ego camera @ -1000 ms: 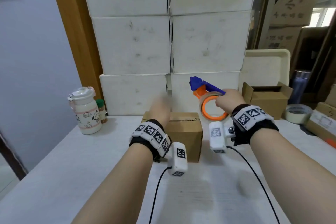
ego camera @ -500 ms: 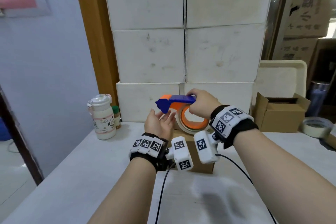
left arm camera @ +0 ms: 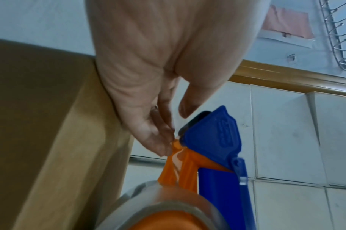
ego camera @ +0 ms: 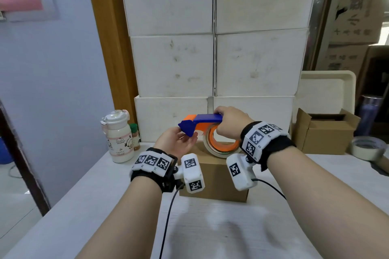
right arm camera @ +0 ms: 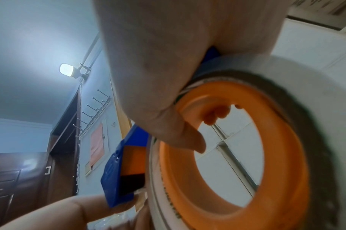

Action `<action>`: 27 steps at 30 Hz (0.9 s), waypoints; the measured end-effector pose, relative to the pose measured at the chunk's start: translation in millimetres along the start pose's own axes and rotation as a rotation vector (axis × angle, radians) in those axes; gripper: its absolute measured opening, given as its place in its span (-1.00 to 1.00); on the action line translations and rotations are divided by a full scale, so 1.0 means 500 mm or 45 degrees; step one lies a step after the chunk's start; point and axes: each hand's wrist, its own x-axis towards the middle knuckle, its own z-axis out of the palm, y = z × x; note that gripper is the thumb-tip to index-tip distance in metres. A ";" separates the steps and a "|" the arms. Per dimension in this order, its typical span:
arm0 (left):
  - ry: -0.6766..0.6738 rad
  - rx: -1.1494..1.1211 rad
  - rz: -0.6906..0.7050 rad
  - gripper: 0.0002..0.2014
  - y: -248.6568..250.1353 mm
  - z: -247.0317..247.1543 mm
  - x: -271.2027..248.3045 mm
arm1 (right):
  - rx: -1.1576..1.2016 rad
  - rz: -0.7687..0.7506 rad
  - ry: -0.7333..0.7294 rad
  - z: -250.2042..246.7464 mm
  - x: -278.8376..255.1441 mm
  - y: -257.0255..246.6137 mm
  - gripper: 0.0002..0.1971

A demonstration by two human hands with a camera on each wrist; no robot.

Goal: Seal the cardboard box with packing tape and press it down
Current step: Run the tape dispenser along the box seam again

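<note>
Right hand (ego camera: pixel 228 124) gripped the tape dispenser (ego camera: pixel 202 124) above the closed cardboard box (ego camera: pixel 219 176) on the surface (ego camera: pixel 63 206). Left hand (ego camera: pixel 175 143), fingers (left arm camera: pixel 158 140) lightly curled, pinched at the tape end. Likely next: draw tape free, stick it over the seam.

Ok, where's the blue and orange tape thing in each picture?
Head: tape dispenser at centre, above the cardboard box.
Left wrist: tape dispenser lower right of centre, by the left hand.
Right wrist: tape dispenser fills the right.
Shared landmark: its blue head.
</note>
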 end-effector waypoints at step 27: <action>0.354 0.028 0.051 -0.70 0.010 -0.024 0.027 | 0.009 -0.118 -0.032 0.019 0.008 0.000 -0.53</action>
